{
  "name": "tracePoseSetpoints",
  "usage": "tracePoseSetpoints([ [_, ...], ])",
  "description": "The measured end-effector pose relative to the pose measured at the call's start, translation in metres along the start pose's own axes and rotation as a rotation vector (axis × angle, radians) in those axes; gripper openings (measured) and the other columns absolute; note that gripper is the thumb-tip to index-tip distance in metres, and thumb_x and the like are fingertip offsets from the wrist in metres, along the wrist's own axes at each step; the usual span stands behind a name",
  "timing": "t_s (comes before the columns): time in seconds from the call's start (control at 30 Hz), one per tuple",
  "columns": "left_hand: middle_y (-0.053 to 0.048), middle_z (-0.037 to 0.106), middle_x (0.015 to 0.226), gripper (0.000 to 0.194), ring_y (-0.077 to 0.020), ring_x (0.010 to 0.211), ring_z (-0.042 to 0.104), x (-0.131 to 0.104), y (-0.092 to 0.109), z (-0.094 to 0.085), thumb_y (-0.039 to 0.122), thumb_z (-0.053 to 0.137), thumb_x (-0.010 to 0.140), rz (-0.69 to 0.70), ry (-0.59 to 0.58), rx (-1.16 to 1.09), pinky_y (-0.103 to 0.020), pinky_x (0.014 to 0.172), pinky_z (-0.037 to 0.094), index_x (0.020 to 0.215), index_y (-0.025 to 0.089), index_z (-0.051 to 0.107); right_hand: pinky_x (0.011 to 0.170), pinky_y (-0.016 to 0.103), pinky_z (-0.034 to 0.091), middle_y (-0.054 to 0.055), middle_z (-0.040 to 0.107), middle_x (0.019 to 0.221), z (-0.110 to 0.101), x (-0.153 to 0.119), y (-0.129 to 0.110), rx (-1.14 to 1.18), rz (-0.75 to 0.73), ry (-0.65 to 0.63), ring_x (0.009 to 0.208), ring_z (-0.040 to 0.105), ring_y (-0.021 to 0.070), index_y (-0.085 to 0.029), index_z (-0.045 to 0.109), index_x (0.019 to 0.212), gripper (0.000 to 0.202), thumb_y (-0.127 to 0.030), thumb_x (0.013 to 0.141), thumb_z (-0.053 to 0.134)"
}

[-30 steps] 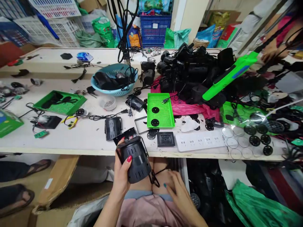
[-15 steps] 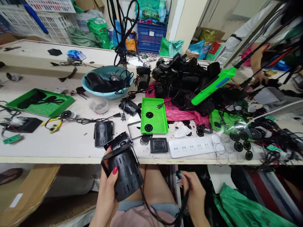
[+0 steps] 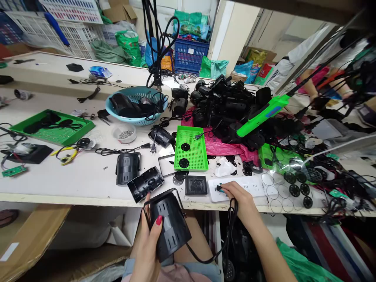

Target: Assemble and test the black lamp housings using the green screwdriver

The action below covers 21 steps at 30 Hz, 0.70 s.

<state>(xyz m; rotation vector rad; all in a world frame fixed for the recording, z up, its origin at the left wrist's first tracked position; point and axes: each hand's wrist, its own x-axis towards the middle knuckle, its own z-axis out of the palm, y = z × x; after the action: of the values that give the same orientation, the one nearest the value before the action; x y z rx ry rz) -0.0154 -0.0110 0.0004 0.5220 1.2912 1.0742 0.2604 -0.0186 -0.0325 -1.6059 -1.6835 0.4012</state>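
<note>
My left hand is closed around a black slotted lamp housing with a bracket, held in front of the table's near edge. A black cord runs from this housing to my right side. My right hand pinches the cord's black plug at the left end of a white power strip. Whether the prongs are inside the socket is hidden. An opened black casing half lies just beyond my left hand, beside another slotted housing standing on the table.
A bright green perforated tray with black discs sits mid-table. Behind it are a blue basket and a heap of black lamps. A green electric screwdriver hangs at the right. Another person's arms show at far right.
My right hand has moved up and forward with the plug, from below the table edge to the power strip. My left hand still holds the housing, now slightly further right and lower in view.
</note>
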Motion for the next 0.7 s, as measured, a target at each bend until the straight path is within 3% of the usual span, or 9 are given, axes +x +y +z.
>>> tracePoseSetpoints([
  [0.2,-0.002,0.053,0.146,0.099,-0.0326,0.132,0.051,0.008,-0.012,-0.013,0.061,0.080,0.063,-0.137,0.039,-0.047,-0.039,0.104,0.049,0.148,0.039,0.035,0.084,0.035,0.056,0.009,0.063,0.102,-0.010,-0.001,0.004,-0.121,-0.045,-0.178,0.096,0.065,0.0208,-0.022,0.062,0.117,0.027,-0.019,0.100,0.041],
  [0.37,-0.007,0.070,0.125,0.104,-0.0363,0.119,0.062,0.007,-0.015,-0.014,0.061,0.085,0.054,-0.194,0.054,-0.046,-0.044,0.100,0.053,0.144,0.028,0.044,0.087,0.036,0.055,0.009,0.063,0.108,-0.015,-0.008,0.009,-0.175,-0.066,-0.243,0.102,0.063,0.0221,-0.024,0.059,0.123,0.039,-0.009,0.097,0.035],
  [0.53,-0.010,0.076,0.109,0.085,-0.0395,0.111,0.066,-0.001,-0.017,-0.018,0.052,0.086,0.056,-0.333,0.004,-0.047,-0.049,0.094,0.056,0.131,0.024,0.058,0.076,0.035,0.054,0.008,0.064,0.094,-0.011,0.005,-0.001,-0.266,-0.052,-0.314,0.089,0.063,0.0224,-0.022,0.067,0.108,0.031,-0.013,0.097,0.039],
  [0.7,-0.011,0.078,0.098,0.051,-0.0345,0.105,0.071,-0.007,-0.022,-0.033,0.043,0.071,0.077,-0.556,0.070,-0.259,-0.046,0.094,0.057,0.120,0.016,0.066,0.069,0.031,0.051,0.005,0.062,0.084,-0.002,0.013,0.001,-0.174,-0.023,-0.260,0.077,0.063,0.0189,-0.021,0.069,0.094,0.028,-0.022,0.100,0.042],
])
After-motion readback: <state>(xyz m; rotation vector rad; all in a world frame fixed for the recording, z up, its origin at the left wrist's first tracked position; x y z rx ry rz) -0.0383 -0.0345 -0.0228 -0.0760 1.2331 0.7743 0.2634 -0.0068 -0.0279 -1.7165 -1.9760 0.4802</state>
